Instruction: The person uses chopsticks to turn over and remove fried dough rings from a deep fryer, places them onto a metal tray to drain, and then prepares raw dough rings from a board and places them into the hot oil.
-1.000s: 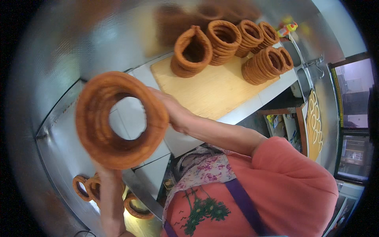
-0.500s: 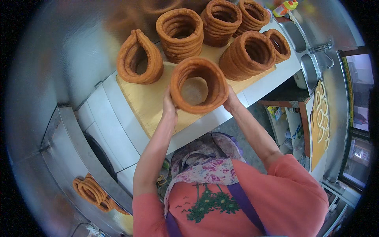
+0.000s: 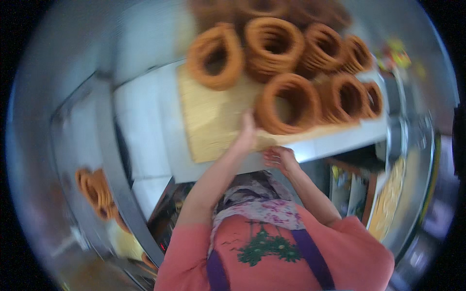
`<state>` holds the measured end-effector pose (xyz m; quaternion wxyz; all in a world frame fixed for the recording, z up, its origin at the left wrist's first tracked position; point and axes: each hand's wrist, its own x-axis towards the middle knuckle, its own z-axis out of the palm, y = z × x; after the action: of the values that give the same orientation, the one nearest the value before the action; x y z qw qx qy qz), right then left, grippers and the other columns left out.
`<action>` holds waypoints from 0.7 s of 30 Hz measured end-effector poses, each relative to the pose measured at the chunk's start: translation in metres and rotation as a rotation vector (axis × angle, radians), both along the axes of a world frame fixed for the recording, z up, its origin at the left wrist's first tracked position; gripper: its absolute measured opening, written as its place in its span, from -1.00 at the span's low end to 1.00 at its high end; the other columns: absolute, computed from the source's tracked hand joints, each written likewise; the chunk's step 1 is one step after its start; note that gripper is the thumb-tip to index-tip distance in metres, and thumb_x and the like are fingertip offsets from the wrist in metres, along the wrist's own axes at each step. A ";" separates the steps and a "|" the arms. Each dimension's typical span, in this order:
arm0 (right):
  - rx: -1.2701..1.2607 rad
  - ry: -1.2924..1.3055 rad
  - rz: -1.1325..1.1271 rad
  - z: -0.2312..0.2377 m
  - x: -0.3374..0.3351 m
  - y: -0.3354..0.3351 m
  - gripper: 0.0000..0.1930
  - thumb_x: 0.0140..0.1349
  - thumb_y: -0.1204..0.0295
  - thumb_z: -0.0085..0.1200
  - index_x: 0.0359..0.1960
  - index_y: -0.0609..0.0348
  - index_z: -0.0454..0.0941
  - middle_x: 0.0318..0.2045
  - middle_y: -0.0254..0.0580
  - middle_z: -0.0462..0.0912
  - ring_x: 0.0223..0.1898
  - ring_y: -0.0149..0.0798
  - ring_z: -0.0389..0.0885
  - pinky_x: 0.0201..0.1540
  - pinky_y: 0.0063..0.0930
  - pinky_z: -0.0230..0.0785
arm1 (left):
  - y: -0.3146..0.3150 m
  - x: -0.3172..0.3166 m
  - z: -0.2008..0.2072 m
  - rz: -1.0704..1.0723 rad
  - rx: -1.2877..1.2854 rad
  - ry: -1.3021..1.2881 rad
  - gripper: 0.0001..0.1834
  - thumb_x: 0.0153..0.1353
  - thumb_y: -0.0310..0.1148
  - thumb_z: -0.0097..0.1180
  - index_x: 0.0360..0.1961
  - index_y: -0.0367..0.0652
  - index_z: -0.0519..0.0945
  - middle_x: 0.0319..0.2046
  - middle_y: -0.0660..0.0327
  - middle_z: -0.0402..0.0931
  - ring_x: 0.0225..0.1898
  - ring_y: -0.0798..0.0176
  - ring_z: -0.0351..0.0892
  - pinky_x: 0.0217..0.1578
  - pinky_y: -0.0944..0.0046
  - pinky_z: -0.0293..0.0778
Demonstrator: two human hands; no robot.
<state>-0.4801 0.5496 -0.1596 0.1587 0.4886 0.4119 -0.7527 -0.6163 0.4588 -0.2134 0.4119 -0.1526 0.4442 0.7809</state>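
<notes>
A stack of brown fried dough rings stands on the yellow wooden board near its front edge. My left hand is at the stack's lower left side, fingers stretched and somewhat blurred; I cannot tell if they still touch it. Below the stack, at the counter's front edge, my right hand is apart from it, holding nothing, with loosely bent fingers. Behind and to the right are more ring stacks, among them a tall stack and a right-hand stack. A teardrop-shaped stack is at the left.
The white counter extends past the board. Sinks are on the right, beyond an open shelf. Pale rings lie on a tray at far right. More fried rings are at lower left, behind a metal rim.
The ring stack held between both hands now stands on the board, beside the right-hand stack. My right hand has come off it and drawn back. The view has turned and blurred.
</notes>
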 end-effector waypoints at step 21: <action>0.558 1.541 0.971 0.130 -0.060 -0.352 -0.74 0.13 0.56 0.03 -0.12 0.26 0.47 -0.02 -0.09 0.46 -0.06 -0.23 0.48 -0.06 -0.45 0.37 | -0.369 0.272 0.173 0.967 -0.141 0.346 -0.59 0.19 -0.32 0.02 0.06 -0.22 0.40 -0.06 0.10 0.47 -0.07 0.25 0.48 -0.07 0.27 0.41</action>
<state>-0.5402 0.1972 -0.0299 0.0167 -0.3460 0.7260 -0.5941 -0.3445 0.0900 -0.0407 -0.0869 -0.2364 0.4361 0.8639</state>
